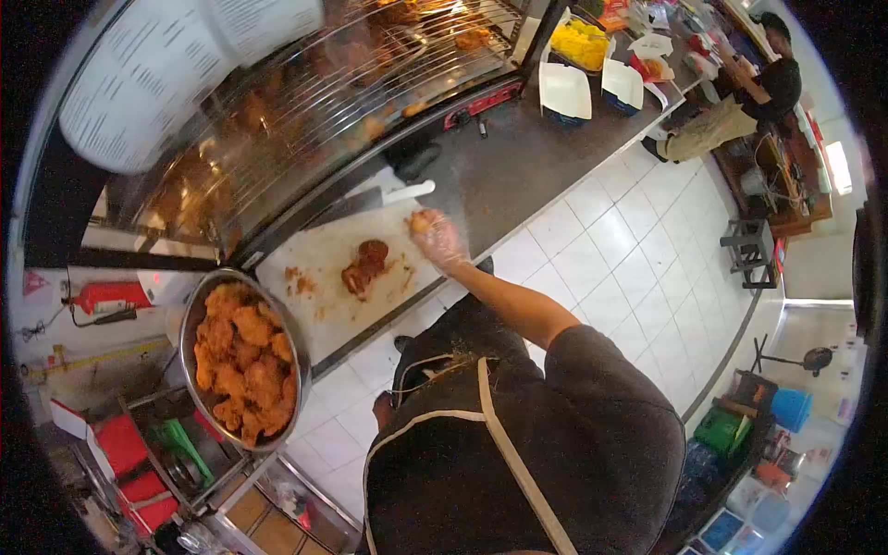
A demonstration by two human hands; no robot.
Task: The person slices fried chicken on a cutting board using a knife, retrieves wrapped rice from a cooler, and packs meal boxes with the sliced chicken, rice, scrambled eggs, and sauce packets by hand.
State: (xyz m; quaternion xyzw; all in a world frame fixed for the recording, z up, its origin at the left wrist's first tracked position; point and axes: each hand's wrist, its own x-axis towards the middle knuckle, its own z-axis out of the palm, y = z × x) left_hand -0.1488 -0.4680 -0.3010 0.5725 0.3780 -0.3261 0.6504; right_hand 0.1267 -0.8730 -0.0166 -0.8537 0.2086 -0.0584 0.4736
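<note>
Right grip (pixel 437 239): film-gloved, fingers curled at the cutting board (pixel 314 242); contents, if any, cannot be told. Left grip: cannot be made out from here. The fried piece (pixel 365 268) lies on the board amid crumbs, apparently partly cut; knife (pixel 407 192) set down. Bowl (pixel 301 356) remains heaped, uncut.
</note>
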